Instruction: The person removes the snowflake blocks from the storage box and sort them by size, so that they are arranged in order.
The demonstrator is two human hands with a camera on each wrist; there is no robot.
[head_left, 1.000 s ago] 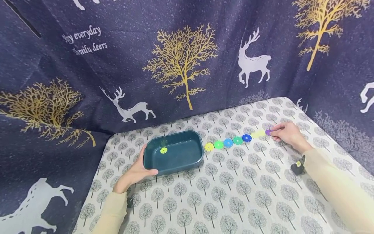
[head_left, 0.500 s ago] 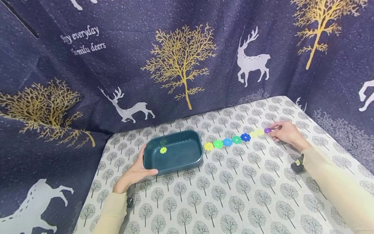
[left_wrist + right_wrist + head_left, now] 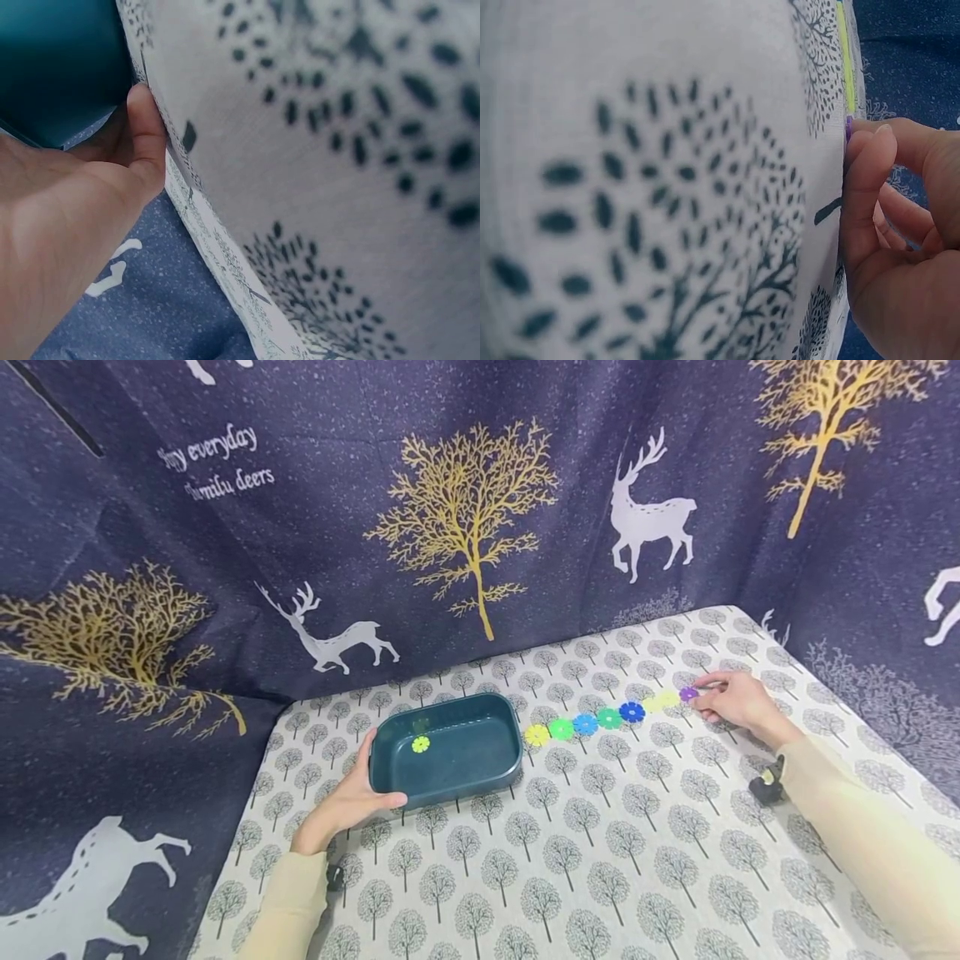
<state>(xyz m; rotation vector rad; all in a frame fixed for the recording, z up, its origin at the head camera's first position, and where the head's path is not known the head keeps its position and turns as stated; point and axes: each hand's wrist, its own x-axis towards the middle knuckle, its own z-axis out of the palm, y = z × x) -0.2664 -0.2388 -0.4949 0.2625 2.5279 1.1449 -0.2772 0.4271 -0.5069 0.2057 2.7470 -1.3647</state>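
A row of flower-shaped plastic discs lies on the cloth: yellow, bright green, light blue, green, dark blue and two pale yellow ones. At the row's right end is a purple disc, pinched at its edge between thumb and forefinger of my right hand. The right wrist view shows only a sliver of this purple disc. My left hand grips the left end of a dark teal basin, thumb over its front rim.
One yellow-green disc lies inside the basin. A tree-patterned cloth covers the table. Behind it and along its sides hangs a dark blue curtain with deer and trees on it.
My right fingertips have drawn back slightly, so more of the purple disc shows. The left hand and the basin have stayed in place.
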